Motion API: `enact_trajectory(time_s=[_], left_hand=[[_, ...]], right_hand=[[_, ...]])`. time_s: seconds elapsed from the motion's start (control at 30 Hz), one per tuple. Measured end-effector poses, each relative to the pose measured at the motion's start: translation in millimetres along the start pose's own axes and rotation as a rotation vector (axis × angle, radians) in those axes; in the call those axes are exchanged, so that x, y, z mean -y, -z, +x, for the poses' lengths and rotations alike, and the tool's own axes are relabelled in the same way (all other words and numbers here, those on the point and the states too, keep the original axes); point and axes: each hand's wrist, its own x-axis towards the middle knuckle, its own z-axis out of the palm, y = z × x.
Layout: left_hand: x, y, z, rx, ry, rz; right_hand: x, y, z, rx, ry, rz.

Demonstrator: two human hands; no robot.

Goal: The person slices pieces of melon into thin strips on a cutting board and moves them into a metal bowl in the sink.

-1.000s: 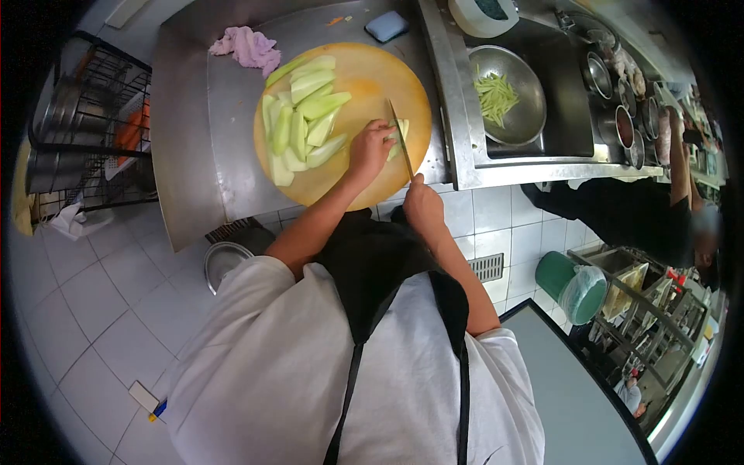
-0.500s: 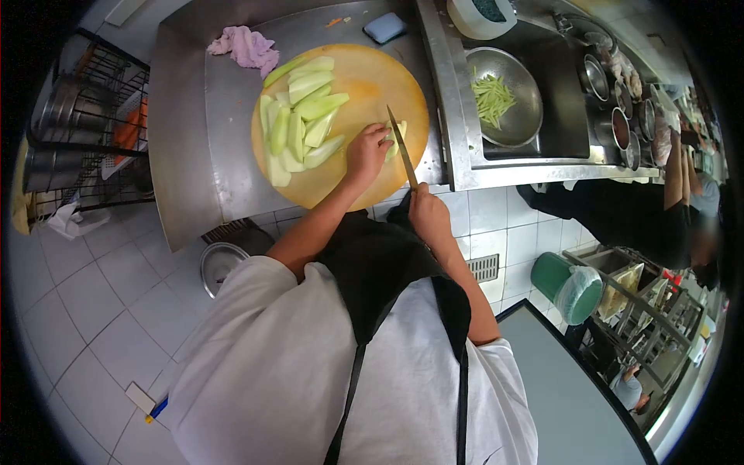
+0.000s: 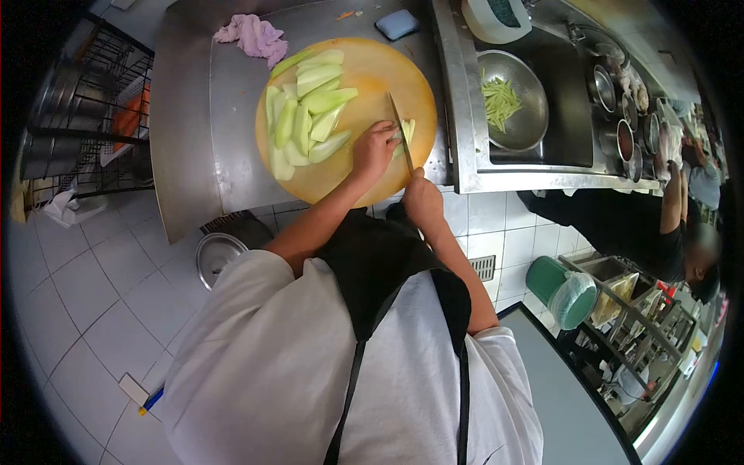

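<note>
On a round yellow cutting board (image 3: pixel 387 70), my left hand (image 3: pixel 375 151) is closed with its fingertips on a pale green vegetable piece, mostly hidden by the hand and blade. My right hand (image 3: pixel 424 200) grips a kitchen knife (image 3: pixel 403 133), its long blade pointing away from me and lying just right of my left fingertips. Pale cut strips (image 3: pixel 408 129) lie against the blade's right side. Several long, peeled, pale green vegetable wedges (image 3: pixel 301 124) are heaped on the board's left half.
A pink cloth (image 3: pixel 254 37) and a blue sponge (image 3: pixel 397 25) lie behind the board on the steel counter (image 3: pixel 186 116). To the right, a metal bowl (image 3: pixel 528 93) with green strips sits in the sink (image 3: pixel 570 132). A person in black (image 3: pixel 620 225) stands farther right.
The view has shifted slightly. The knife stands a little steeper across the board, and the cut strips show more to its right. My left hand keeps its place beside the blade.
</note>
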Motion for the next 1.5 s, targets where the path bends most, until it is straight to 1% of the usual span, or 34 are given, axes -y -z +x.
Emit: enact_trajectory(time_s=[0.03, 0.13, 0.23, 0.33, 0.43, 0.67, 0.83, 0.93, 1.03, 1.07, 1.13, 1.23, 1.37, 1.5], left_hand=[[0.3, -0.8, -1.0, 0.011, -0.001, 0.007], [3.8, -4.5, -2.4, -0.039, -0.064, 0.024], [9.7, -7.4, -6.4, -0.044, 0.002, -0.052], [11.7, -13.2, -7.6, -0.047, 0.097, -0.165], [13.0, -13.0, -6.9, -0.075, 0.040, -0.118], [6.8, -8.8, -6.3, -0.055, 0.055, -0.122], [4.0, -3.6, -5.1, -0.037, 0.036, -0.085], [10.5, -7.6, -6.5, -0.060, 0.036, -0.170], [10.3, -9.1, -7.2, -0.043, 0.077, -0.199], [7.6, -9.7, -7.8, -0.027, 0.100, -0.198], [7.8, -8.4, -6.8, -0.007, 0.150, -0.185], [12.3, -7.3, -9.8, -0.037, 0.093, -0.172], [10.1, -8.7, -11.1, -0.066, 0.060, -0.143], [8.5, -6.6, -11.3, -0.050, 0.094, -0.133]], right_hand=[[-1.5, 2.0, 1.5, -0.005, 0.007, 0.019], [-12.2, 8.8, 3.1, -0.018, 0.087, 0.096], [-5.7, 8.7, -6.1, -0.049, 0.048, 0.059], [0.6, 16.0, -16.9, -0.032, 0.021, 0.023], [-2.8, 16.9, -25.2, -0.016, 0.039, 0.009], [-1.4, 16.3, -31.1, -0.012, 0.028, 0.013], [-2.6, 2.9, -19.2, 0.010, 0.034, 0.038], [-1.5, -10.8, 1.3, 0.000, 0.053, 0.080], [-9.0, -19.1, 10.9, -0.019, 0.102, 0.070], [-11.1, -20.5, 8.8, -0.020, 0.071, 0.052], [0.5, -13.9, 6.1, -0.020, 0.024, 0.019], [3.7, 1.4, 2.0, -0.079, 0.041, -0.025], [2.1, 13.6, -4.9, -0.046, 0.052, 0.069], [2.7, 13.4, -14.8, -0.004, 0.035, 0.090]])
